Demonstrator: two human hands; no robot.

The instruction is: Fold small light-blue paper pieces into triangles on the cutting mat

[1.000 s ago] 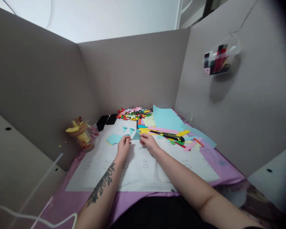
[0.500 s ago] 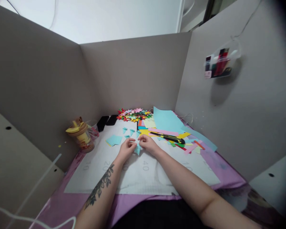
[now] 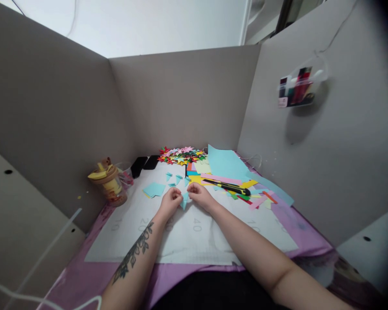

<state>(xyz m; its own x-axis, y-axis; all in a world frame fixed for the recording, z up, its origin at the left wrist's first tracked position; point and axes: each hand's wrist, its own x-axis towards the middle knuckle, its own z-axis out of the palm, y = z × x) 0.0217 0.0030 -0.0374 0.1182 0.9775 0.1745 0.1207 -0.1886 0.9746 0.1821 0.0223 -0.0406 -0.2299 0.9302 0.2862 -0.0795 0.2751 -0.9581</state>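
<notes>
Between my two hands is a small folded piece of light blue paper (image 3: 184, 201), its pointed end toward me. My left hand (image 3: 172, 200) pinches its left side with thumb and fingertips. On the other side, my right hand (image 3: 200, 196) has its fingertips closed at the paper's upper right edge. Just beyond my hands lie several similar folded blue pieces (image 3: 178, 178) on the white sheet (image 3: 132, 232). A small stack of light blue paper squares (image 3: 154, 189) rests to the left of my left hand.
A utility knife (image 3: 228, 187) lies at right among coloured paper strips (image 3: 261, 199). Folded paper stars (image 3: 183, 156) are heaped at the back, beside two black phones (image 3: 151, 162). A large blue sheet (image 3: 226, 161) leans back right. A lidded cup (image 3: 111, 185) stands left.
The folded blue paper has shifted slightly left and turned a little between my fingers. Both hands stay in nearly the same place.
</notes>
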